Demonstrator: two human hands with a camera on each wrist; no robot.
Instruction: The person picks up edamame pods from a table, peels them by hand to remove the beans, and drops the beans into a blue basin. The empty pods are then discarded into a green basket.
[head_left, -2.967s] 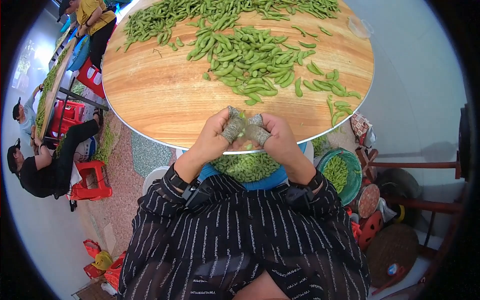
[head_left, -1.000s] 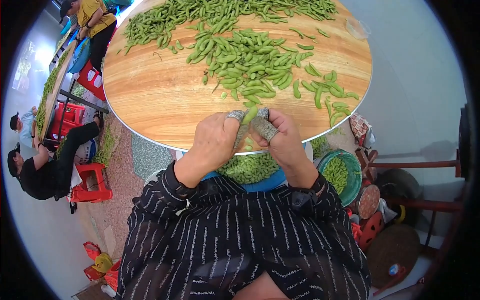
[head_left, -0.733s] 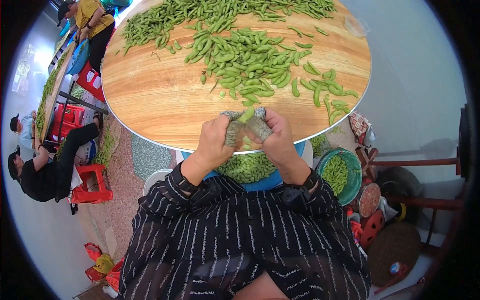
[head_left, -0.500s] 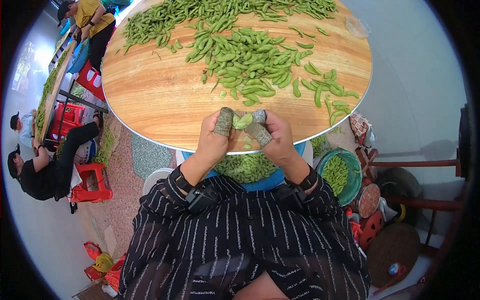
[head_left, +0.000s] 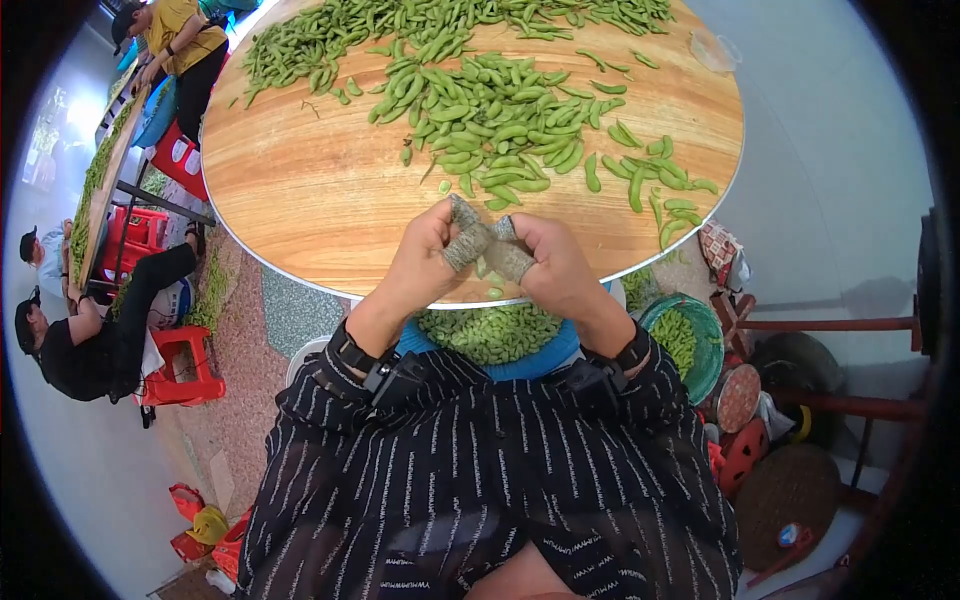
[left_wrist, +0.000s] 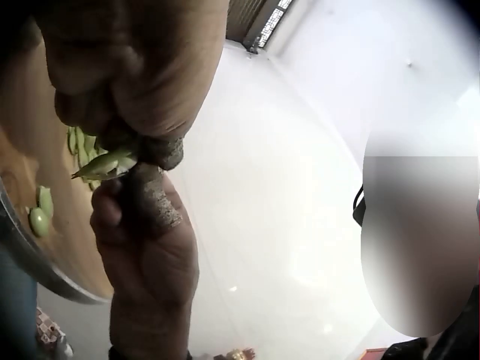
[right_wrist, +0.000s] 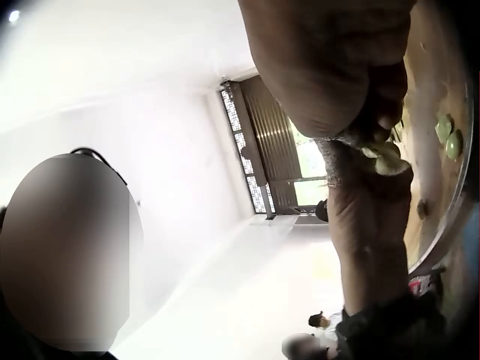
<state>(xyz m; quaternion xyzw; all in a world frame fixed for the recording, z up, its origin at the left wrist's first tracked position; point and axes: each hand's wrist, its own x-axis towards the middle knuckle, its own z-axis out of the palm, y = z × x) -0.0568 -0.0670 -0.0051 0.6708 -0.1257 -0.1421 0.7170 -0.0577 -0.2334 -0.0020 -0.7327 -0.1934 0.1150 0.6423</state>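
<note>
Two hands meet above the near edge of the table (head_left: pixel 300 215), thumbs close together. The left hand (head_left: pixel 423 260) pinches a pod (left_wrist: pixel 109 163); the right hand (head_left: pixel 562 268) pinches the same pod from its own side. Gray wraps (head_left: pixel 467 247) cover the thumbs and some fingertips (in the head view they hide most of the pod). The step appears to be splitting the pod for its beans.

For a good result, set both thumbs along the seam, press, and roll the halves outward. Keep the grip low over the edge; a hard squeeze could bruise a bean or shoot it aside.

Surface: one loose bean (head_left: pixel 494 293) lies at the table's near edge. Just below that edge, a blue basin (head_left: pixel 572 343) holds many beans (head_left: pixel 488 334). A heap of pods (head_left: pixel 490 125) occupies the middle of the wood-grain top, with strays toward the right. A clear cup (head_left: pixel 713 52) stands near the far right rim.

Room: a green tub (head_left: pixel 717 350) stands on the right, its green contents too small to identify. On the left are a red stool (head_left: pixel 185 365), a second table (head_left: pixel 113 165) and seated people (head_left: pixel 75 340). A pale wall (head_left: pixel 835 150) closes the right side.
</note>
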